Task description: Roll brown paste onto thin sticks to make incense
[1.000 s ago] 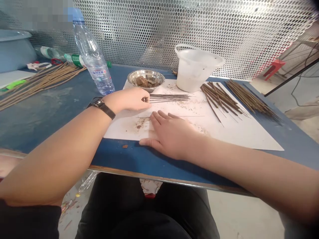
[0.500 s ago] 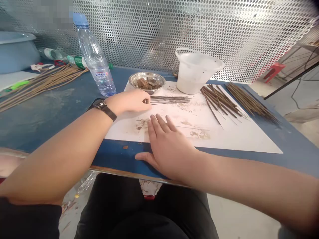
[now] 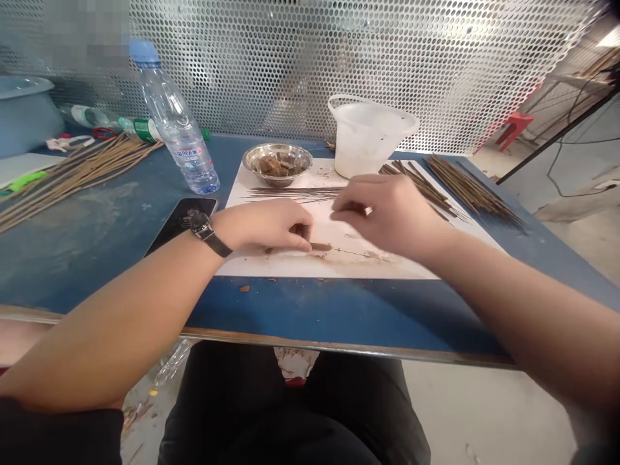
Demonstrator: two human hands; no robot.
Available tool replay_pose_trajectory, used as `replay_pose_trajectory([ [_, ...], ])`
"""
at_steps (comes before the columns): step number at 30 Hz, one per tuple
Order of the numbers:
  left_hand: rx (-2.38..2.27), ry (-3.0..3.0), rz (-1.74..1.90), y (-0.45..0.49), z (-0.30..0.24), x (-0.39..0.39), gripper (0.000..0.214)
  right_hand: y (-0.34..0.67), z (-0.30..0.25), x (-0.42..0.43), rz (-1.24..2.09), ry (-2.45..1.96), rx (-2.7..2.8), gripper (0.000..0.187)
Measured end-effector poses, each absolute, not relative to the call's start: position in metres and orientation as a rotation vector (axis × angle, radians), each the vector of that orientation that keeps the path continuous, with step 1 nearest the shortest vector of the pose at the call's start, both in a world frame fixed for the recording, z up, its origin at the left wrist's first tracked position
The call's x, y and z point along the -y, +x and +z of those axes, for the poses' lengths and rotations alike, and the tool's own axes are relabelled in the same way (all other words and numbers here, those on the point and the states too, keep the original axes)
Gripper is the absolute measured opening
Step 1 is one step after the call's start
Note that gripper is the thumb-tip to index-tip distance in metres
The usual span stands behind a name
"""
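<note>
My left hand rests on the white sheet, its fingers closed on one end of a thin stick that lies flat. A short brown lump of paste sits on the stick just beyond my fingertips. Hovering a little above the sheet, my right hand has thumb and fingers pinched together; what is in the pinch does not show. A row of bare thin sticks lies behind my left hand. A small metal bowl with brown paste stands behind them.
A white plastic tub stands at the back, with coated brown sticks fanned out to its right. At the left are a water bottle, a dark phone, long sticks and a blue basin. A perforated metal screen backs the blue table.
My left hand moved from the bare sticks toward me onto the single stick. My right hand lifted off the sheet, went forward and closed into a pinch.
</note>
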State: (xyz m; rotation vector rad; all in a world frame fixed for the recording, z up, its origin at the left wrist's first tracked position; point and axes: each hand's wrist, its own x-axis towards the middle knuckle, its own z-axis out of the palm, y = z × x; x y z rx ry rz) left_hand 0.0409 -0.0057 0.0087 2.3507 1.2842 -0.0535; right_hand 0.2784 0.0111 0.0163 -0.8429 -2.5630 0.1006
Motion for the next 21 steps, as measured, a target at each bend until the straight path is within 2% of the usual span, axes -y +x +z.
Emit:
replay_pose_trajectory([
  [1, -1.307, 2.362, -0.067, 0.041, 0.009, 0.005, 0.030, 0.289, 0.014, -0.023, 0.124, -0.874, 2.523, 0.024],
  [7, -1.523, 2.466, -0.023, 0.031, 0.015, -0.003, 0.037, 0.314, -0.015, -0.062, 0.224, -1.007, 2.608, 0.041],
  [12, -1.551, 2.474, 0.005, 0.035, 0.007, 0.003, 0.071, 0.309, -0.026, -0.066, 0.239, -0.956, 2.717, 0.040],
  [16, -1.539, 2.432, -0.128, 0.048, -0.004, 0.021, 0.095, 0.312, -0.022, -0.065, 0.293, -0.993, 2.688, 0.043],
  [21, -1.618, 2.418, -0.222, 0.051, -0.007, 0.054, 0.100, 0.313, -0.022, -0.067, 0.292, -0.960, 2.701, 0.037],
])
